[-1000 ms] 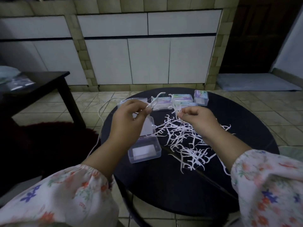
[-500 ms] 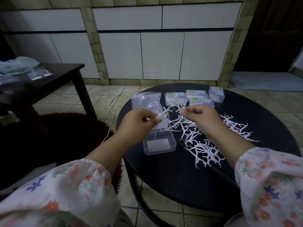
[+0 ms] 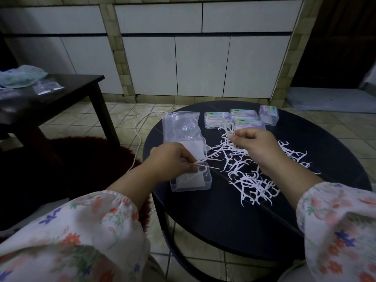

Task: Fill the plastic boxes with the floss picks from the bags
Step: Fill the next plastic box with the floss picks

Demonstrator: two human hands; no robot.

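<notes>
Head | white floss picks (image 3: 247, 178) scattered | left hand (image 3: 169, 162) pinches one | right hand (image 3: 255, 144) pinches several

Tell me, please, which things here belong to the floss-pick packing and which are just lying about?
Job:
open clear plastic box
loose white floss picks
empty clear plastic bag
four filled labelled boxes

Lying about:
dark side table
its bags
white cable
dark red rug

The left hand (image 3: 171, 159) has come down, its grip now holding floss picks (image 3: 200, 164) just over the open plastic box (image 3: 205, 183). The right hand (image 3: 255, 144) has lifted a fresh bunch (image 3: 227, 129) above its grip.
</notes>
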